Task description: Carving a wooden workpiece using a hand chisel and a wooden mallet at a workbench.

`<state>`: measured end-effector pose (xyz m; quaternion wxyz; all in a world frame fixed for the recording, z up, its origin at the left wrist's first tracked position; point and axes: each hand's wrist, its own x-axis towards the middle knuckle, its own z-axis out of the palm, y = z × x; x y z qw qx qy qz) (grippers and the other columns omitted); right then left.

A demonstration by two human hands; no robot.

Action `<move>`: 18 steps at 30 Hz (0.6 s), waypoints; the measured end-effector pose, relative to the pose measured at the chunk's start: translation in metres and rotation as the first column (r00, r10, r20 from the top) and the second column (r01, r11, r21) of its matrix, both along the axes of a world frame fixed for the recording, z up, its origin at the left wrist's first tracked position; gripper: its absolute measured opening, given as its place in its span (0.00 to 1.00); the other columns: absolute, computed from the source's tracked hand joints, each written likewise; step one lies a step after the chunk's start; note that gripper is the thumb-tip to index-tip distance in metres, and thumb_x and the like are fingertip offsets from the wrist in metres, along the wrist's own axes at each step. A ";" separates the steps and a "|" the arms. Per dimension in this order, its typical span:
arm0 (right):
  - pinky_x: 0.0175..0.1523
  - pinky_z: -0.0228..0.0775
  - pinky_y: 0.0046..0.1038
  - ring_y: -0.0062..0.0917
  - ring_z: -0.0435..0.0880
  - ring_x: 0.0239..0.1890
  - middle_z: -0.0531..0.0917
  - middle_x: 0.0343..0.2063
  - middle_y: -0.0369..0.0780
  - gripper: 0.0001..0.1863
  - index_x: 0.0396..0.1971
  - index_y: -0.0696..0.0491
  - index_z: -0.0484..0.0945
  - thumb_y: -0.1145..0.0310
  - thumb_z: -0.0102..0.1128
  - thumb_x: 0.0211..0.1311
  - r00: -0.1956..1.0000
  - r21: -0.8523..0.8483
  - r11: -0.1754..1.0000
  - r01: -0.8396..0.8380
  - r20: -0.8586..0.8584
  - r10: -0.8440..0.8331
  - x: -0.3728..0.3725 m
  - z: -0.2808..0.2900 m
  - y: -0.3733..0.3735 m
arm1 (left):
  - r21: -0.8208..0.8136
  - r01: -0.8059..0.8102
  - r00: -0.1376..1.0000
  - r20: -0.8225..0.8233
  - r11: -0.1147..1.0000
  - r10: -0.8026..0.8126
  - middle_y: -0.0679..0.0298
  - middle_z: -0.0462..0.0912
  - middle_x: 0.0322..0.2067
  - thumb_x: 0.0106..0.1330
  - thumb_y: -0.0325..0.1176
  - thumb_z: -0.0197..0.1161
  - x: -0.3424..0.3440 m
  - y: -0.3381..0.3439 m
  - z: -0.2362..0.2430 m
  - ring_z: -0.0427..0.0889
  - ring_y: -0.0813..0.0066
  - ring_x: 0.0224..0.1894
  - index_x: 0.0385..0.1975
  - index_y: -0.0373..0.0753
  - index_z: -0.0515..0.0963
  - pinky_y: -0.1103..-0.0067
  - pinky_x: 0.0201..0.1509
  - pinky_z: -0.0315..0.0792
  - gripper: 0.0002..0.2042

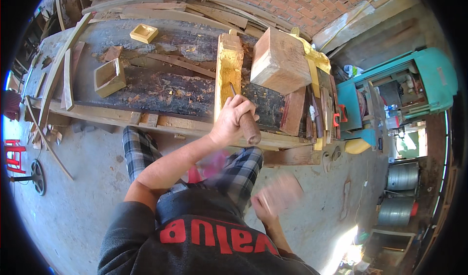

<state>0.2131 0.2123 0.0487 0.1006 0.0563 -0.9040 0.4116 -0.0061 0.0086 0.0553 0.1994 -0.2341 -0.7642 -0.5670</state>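
My left hand (234, 120) is closed round the wooden handle of a chisel (250, 131). The chisel's thin metal blade points away from me, its tip at the yellowish wooden beam (229, 55) that lies across the bench. Low on the right, my right hand (262, 207) grips a wooden block (281, 193), smeared by motion and held apart from the chisel. Right of the beam, a large squared wood block (280, 60) stands on the bench.
The dark, rough bench top (165, 87) carries two small hollowed wooden boxes, a square one (110, 77) and a smaller one (144, 33). Long strips (68, 75) lie at its left end. Hand tools (314, 114) stand at its right, near a teal machine (429, 80). A red stool (14, 155) is far left.
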 end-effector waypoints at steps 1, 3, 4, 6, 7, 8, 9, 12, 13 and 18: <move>0.43 0.74 0.31 0.28 0.82 0.33 0.82 0.28 0.40 0.25 0.42 0.58 0.73 0.64 0.77 0.49 0.994 -0.122 0.987 0.108 0.017 -0.107 -0.015 0.011 -0.022 | -0.002 -0.002 1.000 -0.001 1.000 0.002 0.62 0.75 0.35 0.55 0.28 0.71 -0.003 0.001 0.001 0.73 0.57 0.42 0.32 0.43 0.73 0.67 0.48 0.68 0.11; 0.40 0.74 0.31 0.28 0.82 0.31 0.82 0.28 0.42 0.28 0.44 0.59 0.72 0.63 0.79 0.48 0.979 -0.088 0.984 0.153 0.149 -0.138 -0.033 0.022 -0.035 | -0.022 -0.040 0.999 0.015 0.999 0.040 0.62 0.75 0.34 0.56 0.30 0.72 -0.009 0.001 0.002 0.73 0.57 0.42 0.32 0.43 0.73 0.67 0.47 0.68 0.11; 0.42 0.76 0.32 0.31 0.85 0.34 0.84 0.33 0.45 0.31 0.48 0.61 0.71 0.63 0.79 0.49 0.988 -0.041 0.991 0.124 0.095 -0.120 -0.033 0.021 -0.032 | -0.024 0.015 1.000 0.026 1.000 -0.014 0.61 0.74 0.35 0.57 0.33 0.71 -0.009 0.001 0.001 0.72 0.56 0.43 0.33 0.43 0.73 0.66 0.49 0.65 0.11; 0.44 0.79 0.33 0.33 0.87 0.39 0.86 0.38 0.49 0.35 0.52 0.64 0.71 0.64 0.79 0.48 0.993 -0.111 0.991 0.076 -0.078 -0.085 -0.029 0.019 -0.034 | -0.019 -0.009 1.000 0.012 1.000 0.009 0.61 0.74 0.35 0.57 0.33 0.71 -0.005 0.005 0.001 0.72 0.56 0.43 0.33 0.43 0.73 0.66 0.49 0.65 0.11; 0.44 0.79 0.33 0.33 0.87 0.39 0.86 0.38 0.49 0.35 0.52 0.64 0.71 0.64 0.79 0.48 0.993 -0.109 0.991 0.078 -0.082 -0.087 -0.028 0.008 -0.029 | -0.014 -0.026 1.000 -0.005 1.000 0.026 0.61 0.74 0.35 0.56 0.32 0.71 -0.003 0.007 0.001 0.72 0.56 0.43 0.33 0.43 0.73 0.66 0.49 0.65 0.11; 0.44 0.78 0.33 0.33 0.87 0.38 0.86 0.38 0.48 0.35 0.52 0.64 0.71 0.65 0.80 0.48 0.991 -0.079 0.996 0.045 -0.123 -0.055 -0.026 -0.009 -0.022 | -0.009 -0.014 1.000 0.001 1.000 0.014 0.61 0.74 0.37 0.57 0.32 0.70 -0.003 0.009 -0.007 0.72 0.55 0.44 0.33 0.44 0.74 0.66 0.49 0.65 0.11; 0.44 0.78 0.32 0.33 0.87 0.38 0.86 0.37 0.48 0.34 0.52 0.64 0.71 0.65 0.80 0.47 0.987 -0.049 0.999 0.009 -0.161 -0.017 -0.030 -0.010 -0.023 | -0.008 -0.016 1.000 -0.001 1.000 0.016 0.61 0.74 0.37 0.57 0.32 0.70 -0.003 0.008 -0.010 0.72 0.55 0.44 0.33 0.44 0.74 0.66 0.49 0.65 0.11; 0.43 0.77 0.34 0.34 0.86 0.36 0.85 0.36 0.46 0.33 0.50 0.64 0.72 0.66 0.80 0.47 0.989 -0.088 0.986 0.144 -0.034 -0.147 -0.044 -0.005 -0.033 | -0.026 -0.021 1.000 -0.006 0.999 0.021 0.61 0.74 0.38 0.55 0.29 0.72 -0.007 0.002 -0.024 0.73 0.54 0.44 0.32 0.45 0.72 0.66 0.49 0.68 0.12; 0.42 0.77 0.34 0.35 0.86 0.36 0.85 0.36 0.47 0.32 0.48 0.64 0.72 0.67 0.80 0.47 0.967 -0.093 0.971 0.220 0.154 -0.204 -0.047 0.002 -0.037 | -0.019 -0.033 0.998 -0.051 0.999 0.032 0.61 0.74 0.39 0.54 0.28 0.72 -0.015 -0.003 -0.035 0.73 0.54 0.45 0.32 0.44 0.73 0.66 0.51 0.68 0.12; 0.43 0.75 0.33 0.29 0.81 0.35 0.81 0.34 0.44 0.32 0.50 0.63 0.68 0.66 0.77 0.50 0.974 -0.304 0.943 0.133 -0.137 -0.182 -0.024 -0.002 -0.040 | 0.032 -0.068 0.993 -0.090 0.997 0.071 0.62 0.76 0.40 0.54 0.27 0.72 -0.021 -0.002 -0.027 0.74 0.56 0.47 0.33 0.44 0.73 0.67 0.53 0.67 0.13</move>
